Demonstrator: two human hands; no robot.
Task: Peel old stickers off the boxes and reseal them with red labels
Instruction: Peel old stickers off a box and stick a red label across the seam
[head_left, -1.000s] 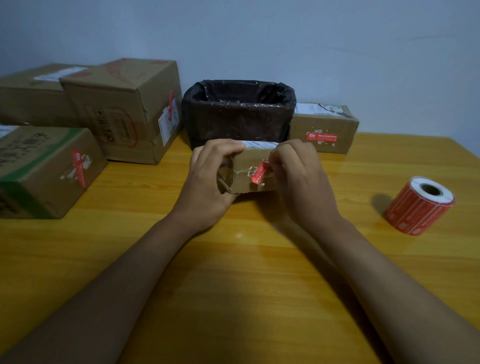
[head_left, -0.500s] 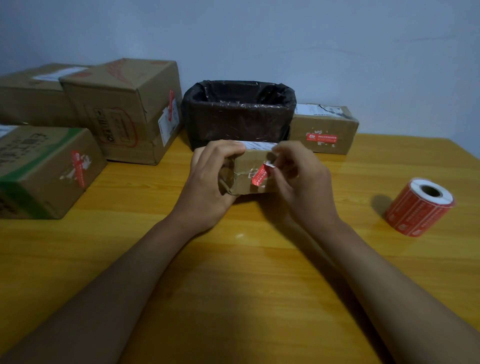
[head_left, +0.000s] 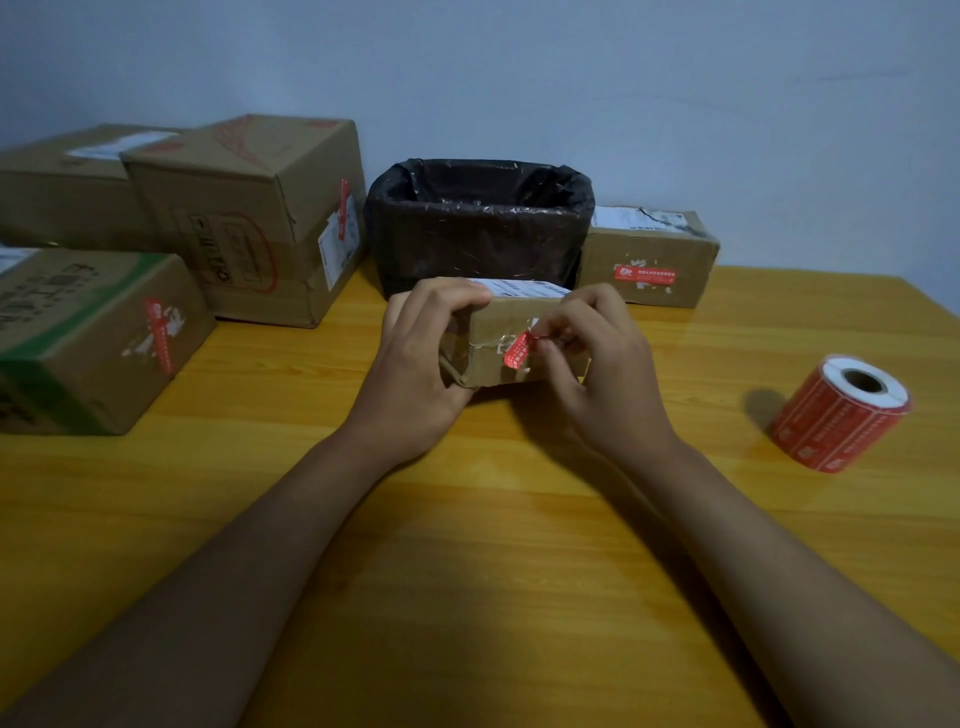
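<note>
A small brown cardboard box stands on the wooden table in the middle of the view. My left hand grips its left end, fingers curled over the top edge. My right hand pinches the edge of an old red sticker on the box's front face; the sticker is partly lifted and curls away from the cardboard. White torn paper residue shows beside it. A roll of red labels lies on its side at the right of the table.
A bin lined with a black bag stands behind the small box. Three larger cardboard boxes sit at the left, and another box with a red label stands at the back right.
My right hand has drawn back to the right along the box front, pulling the red sticker further off. My left hand and the box stay where they were.
</note>
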